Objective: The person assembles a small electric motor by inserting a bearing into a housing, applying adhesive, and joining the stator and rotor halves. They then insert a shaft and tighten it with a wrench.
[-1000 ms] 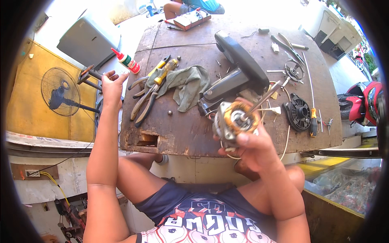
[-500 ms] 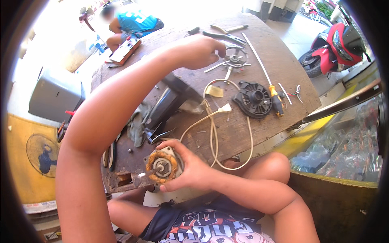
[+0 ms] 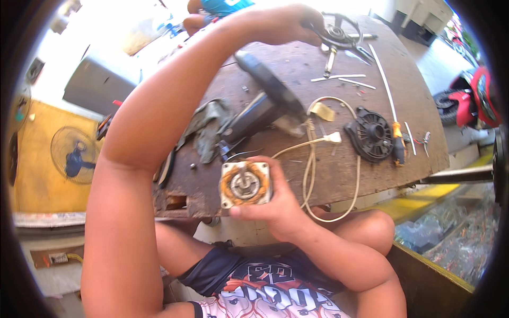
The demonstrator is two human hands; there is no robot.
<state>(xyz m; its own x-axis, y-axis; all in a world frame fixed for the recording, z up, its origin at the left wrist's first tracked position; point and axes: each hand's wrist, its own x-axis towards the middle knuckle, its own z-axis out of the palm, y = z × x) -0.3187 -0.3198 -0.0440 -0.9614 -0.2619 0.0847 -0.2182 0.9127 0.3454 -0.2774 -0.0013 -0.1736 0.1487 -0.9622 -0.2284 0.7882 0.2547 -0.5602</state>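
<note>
My right hand (image 3: 275, 204) grips a square motor stator (image 3: 227, 203) by its side, above the table's near edge. A ring of orange-brown windings faces up, with a metal shaft at the centre. At the far side my left hand (image 3: 297, 25) is closed on the edge of a round spoked metal ring (image 3: 335, 33) with a hub and a short rod hanging from it. Part of the ring and the fingers overlap, so the exact grip is hidden. Near my right hand lie a black fan body (image 3: 249, 119) and a cream power cord (image 3: 312, 175).
On the wooden table (image 3: 408, 100) lie a black vented housing (image 3: 374, 135), a yellow-handled screwdriver (image 3: 398, 146), thin white sticks (image 3: 339, 78) and a grey rag (image 3: 204, 127). A plastic-wrapped heap (image 3: 445, 228) stands right, a red motorcycle (image 3: 480, 98) beyond. Another person (image 3: 225, 6) sits at the far left.
My left hand has moved the spoked ring away from the white sticks, farther across the table. The stator has turned in my right hand so its windings face up more squarely. The view has shifted.
</note>
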